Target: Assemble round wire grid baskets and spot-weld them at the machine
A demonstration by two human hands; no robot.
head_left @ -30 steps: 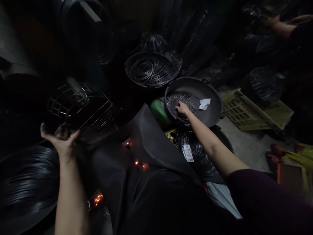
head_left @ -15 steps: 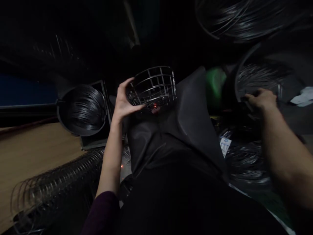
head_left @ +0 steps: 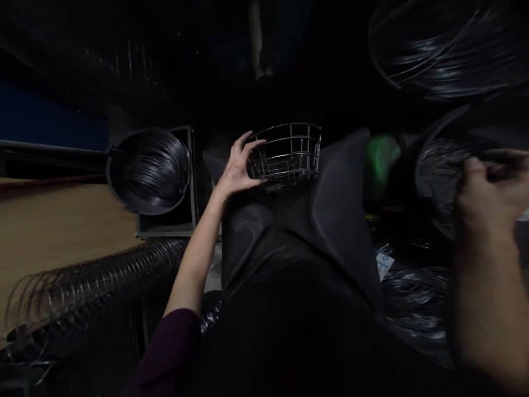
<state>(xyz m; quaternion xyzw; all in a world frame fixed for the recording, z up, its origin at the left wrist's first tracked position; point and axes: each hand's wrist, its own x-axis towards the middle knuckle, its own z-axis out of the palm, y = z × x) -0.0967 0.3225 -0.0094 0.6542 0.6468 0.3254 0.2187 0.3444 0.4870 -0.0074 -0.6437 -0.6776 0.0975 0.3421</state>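
Note:
My left hand [head_left: 236,170] grips the rim of a round wire basket frame [head_left: 285,154], which rests at the top of my lap on a black apron [head_left: 297,231]. The frame is made of bent metal rods and is tilted, with its open side upward. At the far right, my right hand [head_left: 491,187] is over a black basin [head_left: 438,176] of thin wires. Its fingers pinch what looks like a thin dark wire, though the hand is blurred.
A black basin of coiled wire [head_left: 149,171] stands on the left beside a wooden surface [head_left: 53,220]. A long spiral of metal wire rings [head_left: 91,289] lies below it. A wire coil [head_left: 442,49] is at top right, and a green object [head_left: 382,160] sits beside the right basin.
My view has swung sharply around. The wire frame has moved from low left onto my lap, and my left hand has turned it. My right hand has closed and lifted from the basin's wires.

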